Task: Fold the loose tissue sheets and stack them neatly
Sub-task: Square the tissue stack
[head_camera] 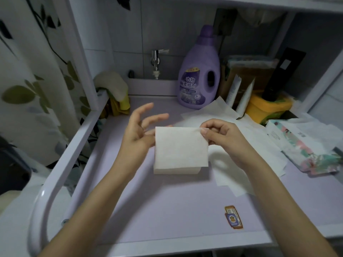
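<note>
A folded white tissue sheet [181,147] hangs above a stack of folded tissues [176,169] in the middle of the lilac surface [167,210]. My right hand [222,138] pinches the sheet's top right corner between thumb and fingers. To the left of the sheet, my left hand [139,130] has its fingers spread and straight, its palm edge beside the sheet's left side. Several loose unfolded tissue sheets [241,164] lie spread out on the surface to the right and behind.
A purple softener bottle [199,78] stands at the back. A floral tissue pack [300,145] lies at the right, a yellow box [267,106] behind it. A tap [156,60] and cloths [115,89] sit at the back left. A white rail [55,173] borders the left.
</note>
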A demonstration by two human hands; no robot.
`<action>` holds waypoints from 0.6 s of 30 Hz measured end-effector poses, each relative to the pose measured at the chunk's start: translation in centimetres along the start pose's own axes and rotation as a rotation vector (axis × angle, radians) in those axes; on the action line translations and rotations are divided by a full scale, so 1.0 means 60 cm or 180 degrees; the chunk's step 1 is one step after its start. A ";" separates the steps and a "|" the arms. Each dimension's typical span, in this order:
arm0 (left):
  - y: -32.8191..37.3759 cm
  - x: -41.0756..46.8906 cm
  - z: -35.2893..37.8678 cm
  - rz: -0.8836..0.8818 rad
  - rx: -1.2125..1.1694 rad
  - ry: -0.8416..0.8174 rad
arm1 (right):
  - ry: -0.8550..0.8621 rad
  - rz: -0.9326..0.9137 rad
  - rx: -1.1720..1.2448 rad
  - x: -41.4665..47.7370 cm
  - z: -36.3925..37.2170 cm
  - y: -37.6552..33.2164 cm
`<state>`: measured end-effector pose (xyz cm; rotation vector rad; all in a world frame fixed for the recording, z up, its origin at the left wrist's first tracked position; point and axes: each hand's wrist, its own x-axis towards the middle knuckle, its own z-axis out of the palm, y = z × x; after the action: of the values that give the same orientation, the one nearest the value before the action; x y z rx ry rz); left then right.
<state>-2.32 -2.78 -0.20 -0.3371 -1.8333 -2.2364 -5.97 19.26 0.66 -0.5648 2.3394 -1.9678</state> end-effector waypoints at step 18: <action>-0.081 0.022 -0.024 -0.0845 0.1840 0.0575 | 0.0572 0.0680 -0.0161 0.040 0.029 0.106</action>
<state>-5.15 -3.32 -4.57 0.2160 -2.4071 -1.6860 -9.41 17.77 -5.29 -0.1358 2.4375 -1.9398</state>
